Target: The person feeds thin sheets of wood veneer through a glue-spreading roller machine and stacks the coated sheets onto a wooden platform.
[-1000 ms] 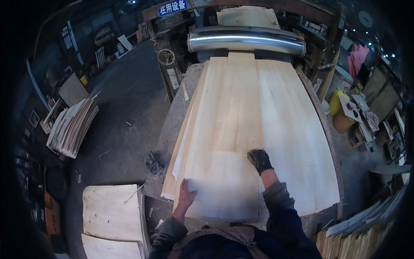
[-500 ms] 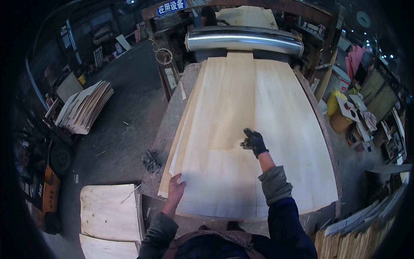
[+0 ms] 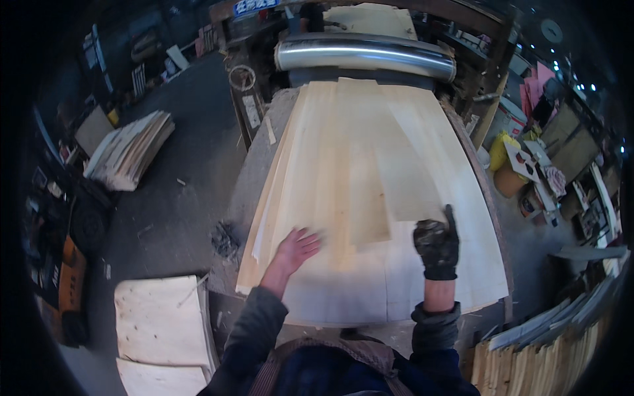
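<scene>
Pale wood veneer sheets (image 3: 330,290) lie stacked lengthwise on the bed in front of me, some fanned out at the left side. My right hand (image 3: 436,247), in a dark soiled glove, is curled at the near right corner of a narrow veneer sheet (image 3: 413,178) that lies askew on top. The fingers close on that corner, with one digit pointing forward. Beside it lies another loose veneer strip (image 3: 366,198). My left hand (image 3: 297,251) is bare, its fingers spread slightly blurred above the left part of the stack, holding nothing.
A shiny metal roller (image 3: 366,56) spans the far end of the bed. A person (image 3: 312,18) is partly visible behind it. Veneer stacks stand at the left (image 3: 132,148), near left (image 3: 158,317) and near right (image 3: 538,356). A dark crumpled glove-like thing (image 3: 224,239) lies at the bed's left edge.
My right hand has come nearer and to the right, and the narrow veneer sheet now lies slanted that way. My left hand has moved from the stack's left edge inward, fingers spreading.
</scene>
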`<state>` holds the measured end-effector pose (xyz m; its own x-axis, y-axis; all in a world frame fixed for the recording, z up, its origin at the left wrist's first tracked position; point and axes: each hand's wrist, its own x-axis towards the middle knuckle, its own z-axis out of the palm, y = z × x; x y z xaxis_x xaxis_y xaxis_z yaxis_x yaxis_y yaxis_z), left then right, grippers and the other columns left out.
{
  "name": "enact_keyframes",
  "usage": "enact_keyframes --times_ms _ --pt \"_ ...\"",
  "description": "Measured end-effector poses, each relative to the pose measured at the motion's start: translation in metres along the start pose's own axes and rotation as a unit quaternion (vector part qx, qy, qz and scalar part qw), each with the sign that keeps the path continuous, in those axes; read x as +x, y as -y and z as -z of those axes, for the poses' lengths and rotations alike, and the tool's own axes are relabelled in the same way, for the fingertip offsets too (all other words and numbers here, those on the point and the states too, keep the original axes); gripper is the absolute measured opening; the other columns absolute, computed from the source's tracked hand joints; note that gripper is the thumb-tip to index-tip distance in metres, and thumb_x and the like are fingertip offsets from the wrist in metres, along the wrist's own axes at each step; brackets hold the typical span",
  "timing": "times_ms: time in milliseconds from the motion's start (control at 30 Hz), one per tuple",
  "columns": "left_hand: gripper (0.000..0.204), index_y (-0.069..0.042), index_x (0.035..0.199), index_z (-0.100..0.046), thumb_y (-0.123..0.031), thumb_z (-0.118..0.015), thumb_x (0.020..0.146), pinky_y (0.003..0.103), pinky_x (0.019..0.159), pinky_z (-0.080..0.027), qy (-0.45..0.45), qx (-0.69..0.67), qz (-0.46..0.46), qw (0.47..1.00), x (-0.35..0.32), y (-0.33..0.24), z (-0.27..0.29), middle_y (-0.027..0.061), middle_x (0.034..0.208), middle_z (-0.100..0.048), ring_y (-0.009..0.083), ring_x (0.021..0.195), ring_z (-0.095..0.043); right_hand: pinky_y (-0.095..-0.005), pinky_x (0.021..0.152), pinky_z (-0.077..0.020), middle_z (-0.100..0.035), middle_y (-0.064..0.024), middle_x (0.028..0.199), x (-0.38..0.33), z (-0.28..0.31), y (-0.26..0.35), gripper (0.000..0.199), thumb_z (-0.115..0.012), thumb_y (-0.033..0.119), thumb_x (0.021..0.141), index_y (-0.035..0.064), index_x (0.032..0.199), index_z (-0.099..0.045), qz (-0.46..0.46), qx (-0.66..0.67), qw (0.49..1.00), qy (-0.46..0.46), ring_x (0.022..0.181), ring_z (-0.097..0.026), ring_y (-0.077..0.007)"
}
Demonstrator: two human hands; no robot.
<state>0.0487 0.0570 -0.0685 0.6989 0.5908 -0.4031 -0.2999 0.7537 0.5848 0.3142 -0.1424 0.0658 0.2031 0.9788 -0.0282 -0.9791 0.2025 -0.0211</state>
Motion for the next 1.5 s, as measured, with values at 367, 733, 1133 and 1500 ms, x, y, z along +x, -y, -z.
enact_keyframes --times_ms 367,733,1133,1500 --pt "0.051 -0.005 0.127 -0.033 -0.042 -0.033 0.091 0.054 0.095 -0.032 0.311 -0.385 0.017 0.869 0.018 0.006 -0.14 0.0154 0.124 -0.042 0.0285 0.117 -0.04 -0.0188 0.049 -0.0471 -0.052 -0.0025 0.054 -0.087 -0.031 -0.02 0.039 -0.047 0.036 0.089 -0.0019 0.085 -0.056 0.127 0.05 0.991 -0.013 0.049 -0.05 -0.0095" --pt "0.04 0.003 0.084 -0.06 -0.034 -0.044 0.082 0.041 0.074 -0.046 0.09 0.445 -0.211 0.866 0.019 0.022 -0.266 0.0181 0.079 -0.062 0.0317 0.077 -0.06 -0.0252 0.053 -0.0418 -0.048 0.0017 0.067 -0.185 0.172 -0.034 0.029 -0.042 0.041 0.086 0.0139 0.081 -0.051 0.081 0.117 0.97 -0.197 0.059 -0.048 -0.013" --pt "0.036 0.006 0.079 -0.059 -0.025 -0.041 0.081 0.044 0.075 -0.046 0.245 0.584 -0.252 0.732 -0.032 0.046 -0.285 0.0251 0.088 -0.06 0.0368 0.082 -0.059 -0.0272 0.051 -0.0449 -0.056 -0.0059 0.079 -0.201 0.195 -0.08 0.019 -0.046 0.022 0.085 0.0047 0.086 -0.054 -0.137 0.896 0.418 -0.065 0.065 -0.055 -0.0156" --pt "0.031 0.004 0.091 -0.055 -0.022 -0.039 0.088 0.031 0.066 -0.047 0.176 0.342 -0.141 0.912 -0.022 0.051 -0.157 0.0131 0.082 -0.06 0.0183 0.072 -0.058 -0.0353 0.063 -0.0491 -0.058 -0.0059 0.082 -0.221 0.139 -0.057 0.033 -0.058 0.028 0.078 0.0054 0.101 -0.054 -0.133 0.79 -0.531 0.275 0.072 -0.057 -0.0231"
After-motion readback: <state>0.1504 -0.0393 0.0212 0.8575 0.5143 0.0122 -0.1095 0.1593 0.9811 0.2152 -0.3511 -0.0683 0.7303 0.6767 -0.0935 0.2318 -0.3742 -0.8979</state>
